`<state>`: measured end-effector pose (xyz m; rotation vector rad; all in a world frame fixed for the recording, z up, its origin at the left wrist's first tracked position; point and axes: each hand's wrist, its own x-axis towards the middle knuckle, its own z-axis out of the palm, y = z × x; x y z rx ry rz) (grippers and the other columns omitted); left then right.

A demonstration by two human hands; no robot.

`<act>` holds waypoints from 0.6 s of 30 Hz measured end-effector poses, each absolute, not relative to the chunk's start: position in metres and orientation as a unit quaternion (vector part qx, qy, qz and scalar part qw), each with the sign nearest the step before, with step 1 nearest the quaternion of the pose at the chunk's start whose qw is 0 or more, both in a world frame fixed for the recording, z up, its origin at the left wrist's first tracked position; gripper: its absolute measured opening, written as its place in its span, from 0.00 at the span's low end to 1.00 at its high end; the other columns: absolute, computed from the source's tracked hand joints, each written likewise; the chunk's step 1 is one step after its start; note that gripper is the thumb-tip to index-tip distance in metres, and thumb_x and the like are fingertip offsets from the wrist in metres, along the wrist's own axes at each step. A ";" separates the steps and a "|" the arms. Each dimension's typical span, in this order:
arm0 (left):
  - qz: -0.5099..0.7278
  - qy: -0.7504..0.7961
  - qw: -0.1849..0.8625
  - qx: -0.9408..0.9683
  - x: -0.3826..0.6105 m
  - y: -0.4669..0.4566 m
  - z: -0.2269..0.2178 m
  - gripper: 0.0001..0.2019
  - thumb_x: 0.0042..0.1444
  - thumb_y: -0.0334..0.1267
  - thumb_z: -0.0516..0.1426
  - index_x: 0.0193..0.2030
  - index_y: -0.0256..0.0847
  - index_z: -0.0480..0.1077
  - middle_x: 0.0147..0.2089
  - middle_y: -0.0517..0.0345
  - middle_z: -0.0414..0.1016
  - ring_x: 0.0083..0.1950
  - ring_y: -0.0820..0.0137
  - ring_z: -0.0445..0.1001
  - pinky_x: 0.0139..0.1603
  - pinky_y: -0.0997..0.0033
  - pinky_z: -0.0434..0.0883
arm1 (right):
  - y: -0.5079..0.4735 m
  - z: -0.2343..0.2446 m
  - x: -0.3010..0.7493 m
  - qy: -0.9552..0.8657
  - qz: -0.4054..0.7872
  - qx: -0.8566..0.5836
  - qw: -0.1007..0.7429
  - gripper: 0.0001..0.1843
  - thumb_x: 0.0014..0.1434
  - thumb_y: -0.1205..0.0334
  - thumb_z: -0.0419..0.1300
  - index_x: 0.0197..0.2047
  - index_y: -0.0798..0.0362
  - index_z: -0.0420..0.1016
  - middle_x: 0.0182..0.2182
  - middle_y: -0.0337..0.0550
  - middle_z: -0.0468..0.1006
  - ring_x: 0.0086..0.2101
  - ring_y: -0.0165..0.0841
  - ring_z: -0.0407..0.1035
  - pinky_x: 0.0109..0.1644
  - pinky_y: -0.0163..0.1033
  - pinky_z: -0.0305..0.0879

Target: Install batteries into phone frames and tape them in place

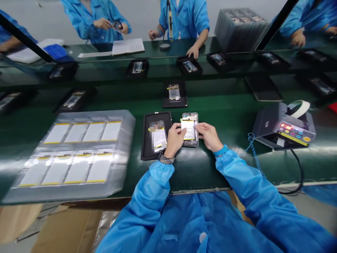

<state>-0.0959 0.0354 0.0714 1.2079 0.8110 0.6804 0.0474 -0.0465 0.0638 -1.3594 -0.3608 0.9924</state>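
Observation:
A white phone battery (188,130) with yellow edges lies over an opened phone body (194,143), whose inner parts show above and below it. My left hand (174,137) is closed on the battery's left edge, with the thumb on its face. At the right edge, my right hand (208,135) pinches the battery, its fingers beside the phone's rim. Some fingertips are hidden beneath. Just left of my left hand, a black tray (146,149) holds another opened phone (159,138), partly blurred out.
A clear plastic tray (125,149) with several batteries stands at left. At right sits a tape dispenser (283,126) with a lit panel, near a coiled blue cord (255,154). Black trays with phones line the bench (216,102); co-workers in blue (181,21) work opposite.

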 end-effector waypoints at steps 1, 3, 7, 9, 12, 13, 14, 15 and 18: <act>0.298 0.364 0.693 0.546 -0.095 0.034 0.071 0.17 0.54 0.43 0.68 0.44 0.39 0.68 0.34 0.52 0.82 0.30 0.64 0.80 0.24 0.75 0.69 | -0.050 0.063 0.047 -0.156 0.442 -0.589 0.659 0.28 0.37 0.46 0.80 0.34 0.52 0.75 0.28 0.38 0.79 0.28 0.31 0.73 0.27 0.34 0.72; 0.292 0.363 0.686 0.559 -0.093 0.030 0.071 0.15 0.55 0.43 0.67 0.44 0.39 0.68 0.35 0.52 0.82 0.31 0.65 0.80 0.25 0.74 0.70 | -0.056 0.062 0.048 -0.157 0.447 -0.578 0.665 0.28 0.38 0.45 0.80 0.35 0.52 0.76 0.29 0.38 0.80 0.29 0.31 0.74 0.29 0.34 0.74; 0.308 0.363 0.614 0.629 -0.092 0.022 0.074 0.09 0.57 0.38 0.65 0.43 0.39 0.73 0.39 0.52 0.81 0.37 0.66 0.79 0.36 0.70 0.74 | -0.064 0.064 0.050 -0.165 0.459 -0.563 0.667 0.26 0.40 0.46 0.79 0.37 0.50 0.77 0.31 0.38 0.81 0.30 0.32 0.76 0.32 0.36 0.76; 0.326 0.376 0.527 0.689 -0.094 0.019 0.077 0.09 0.58 0.37 0.64 0.46 0.41 0.76 0.39 0.54 0.79 0.38 0.67 0.77 0.39 0.71 0.73 | -0.066 0.065 0.050 -0.167 0.464 -0.556 0.669 0.25 0.42 0.46 0.79 0.37 0.49 0.77 0.31 0.37 0.81 0.31 0.33 0.76 0.33 0.37 0.77; 0.331 0.381 0.403 0.764 -0.097 0.015 0.082 0.11 0.60 0.37 0.63 0.49 0.42 0.77 0.38 0.56 0.72 0.36 0.69 0.73 0.36 0.73 0.71 | -0.067 0.065 0.050 -0.175 0.471 -0.546 0.671 0.24 0.44 0.45 0.78 0.37 0.49 0.77 0.31 0.37 0.81 0.31 0.34 0.77 0.34 0.38 0.78; 0.330 0.380 0.379 0.777 -0.098 0.014 0.084 0.11 0.61 0.38 0.63 0.50 0.41 0.76 0.37 0.57 0.70 0.35 0.70 0.71 0.34 0.73 0.70 | -0.067 0.065 0.050 -0.178 0.472 -0.544 0.671 0.24 0.45 0.45 0.78 0.38 0.48 0.77 0.31 0.37 0.81 0.31 0.34 0.77 0.34 0.38 0.78; 0.330 0.380 0.361 0.785 -0.098 0.013 0.087 0.11 0.61 0.39 0.63 0.50 0.41 0.76 0.37 0.58 0.69 0.34 0.71 0.70 0.32 0.74 0.69 | -0.067 0.065 0.050 -0.181 0.473 -0.542 0.670 0.23 0.46 0.45 0.77 0.38 0.48 0.77 0.32 0.37 0.81 0.31 0.34 0.77 0.34 0.39 0.78; 0.331 0.382 0.347 0.790 -0.098 0.012 0.089 0.11 0.62 0.39 0.63 0.49 0.41 0.75 0.36 0.59 0.67 0.33 0.72 0.69 0.32 0.74 0.68 | -0.068 0.065 0.050 -0.184 0.474 -0.540 0.671 0.23 0.46 0.44 0.77 0.38 0.48 0.77 0.32 0.37 0.81 0.31 0.34 0.77 0.35 0.39 0.78; 0.339 0.391 0.302 0.801 -0.097 0.008 0.091 0.11 0.62 0.39 0.63 0.49 0.41 0.73 0.38 0.58 0.67 0.33 0.73 0.67 0.33 0.74 0.67 | -0.069 0.068 0.051 -0.189 0.477 -0.535 0.671 0.23 0.48 0.43 0.76 0.39 0.47 0.76 0.33 0.37 0.81 0.32 0.34 0.77 0.36 0.39 0.78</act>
